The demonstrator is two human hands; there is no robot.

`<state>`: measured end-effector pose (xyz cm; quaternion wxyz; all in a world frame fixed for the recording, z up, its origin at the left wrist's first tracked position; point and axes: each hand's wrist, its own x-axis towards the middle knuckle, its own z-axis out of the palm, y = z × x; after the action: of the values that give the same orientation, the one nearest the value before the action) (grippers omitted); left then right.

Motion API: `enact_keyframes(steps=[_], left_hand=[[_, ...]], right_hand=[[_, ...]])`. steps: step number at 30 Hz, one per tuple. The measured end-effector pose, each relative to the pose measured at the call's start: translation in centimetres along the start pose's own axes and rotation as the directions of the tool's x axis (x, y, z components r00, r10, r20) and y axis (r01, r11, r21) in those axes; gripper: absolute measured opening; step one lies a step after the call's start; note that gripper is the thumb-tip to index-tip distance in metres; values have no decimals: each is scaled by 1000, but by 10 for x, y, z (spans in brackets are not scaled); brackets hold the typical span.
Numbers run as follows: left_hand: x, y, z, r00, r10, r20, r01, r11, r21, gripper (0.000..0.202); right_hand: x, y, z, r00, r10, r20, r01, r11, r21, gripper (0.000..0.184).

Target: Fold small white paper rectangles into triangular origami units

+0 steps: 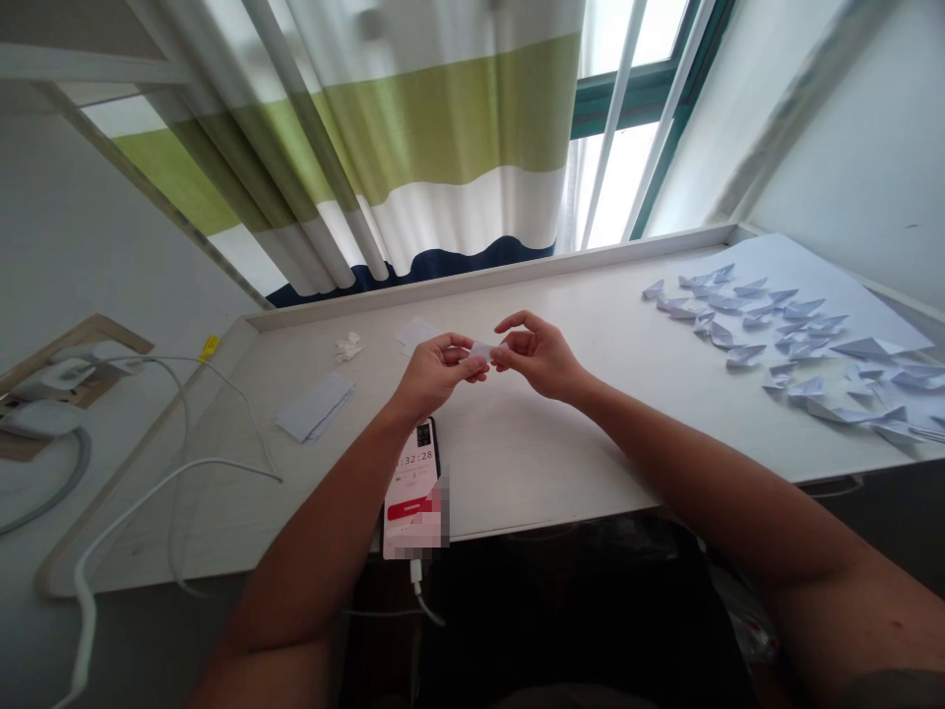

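A small folded piece of white paper point(481, 351) is held up between my two hands over the middle of the desk. My left hand point(437, 372) pinches its left side between thumb and fingers. At its right edge, the thumb and a finger of my right hand point(537, 354) close on the paper, while the index finger is raised and bent. Behind my left hand, a flat paper sheet point(417, 336) lies partly hidden. A stack of paper slips point(316, 406) rests on the desk to the left, near a crumpled white scrap point(348, 346).
Several folded paper boats point(745, 354) spread over the right side of the white desk point(532, 463), some near a large white sheet point(827, 286). A phone point(413, 492) with a charging cable lies at the front edge. White cables point(184, 473) cross the left side from plugged-in chargers point(66, 374).
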<state>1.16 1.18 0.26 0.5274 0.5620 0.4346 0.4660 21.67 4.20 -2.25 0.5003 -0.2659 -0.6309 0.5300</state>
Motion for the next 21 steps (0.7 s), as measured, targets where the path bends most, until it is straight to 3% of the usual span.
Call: enact_keyframes(steps=[5, 8, 13, 21], left_hand=[[0, 2, -6, 1000, -14, 22, 14, 1000, 2, 45], [3, 0, -9, 999, 22, -26, -22, 1000, 2, 39], [5, -3, -8, 999, -26, -33, 23, 997, -67, 51], [4, -7, -6, 991, 133, -19, -132, 989, 67, 42]], right_hand=[[0, -2, -3, 1000, 10, -12, -9, 997, 76, 54], [0, -1, -2, 1000, 13, 22, -15, 996, 86, 53], [-2, 0, 3, 1000, -6, 29, 6, 1000, 0, 44], [-4, -5, 2, 996, -74, -58, 72, 997, -35, 53]])
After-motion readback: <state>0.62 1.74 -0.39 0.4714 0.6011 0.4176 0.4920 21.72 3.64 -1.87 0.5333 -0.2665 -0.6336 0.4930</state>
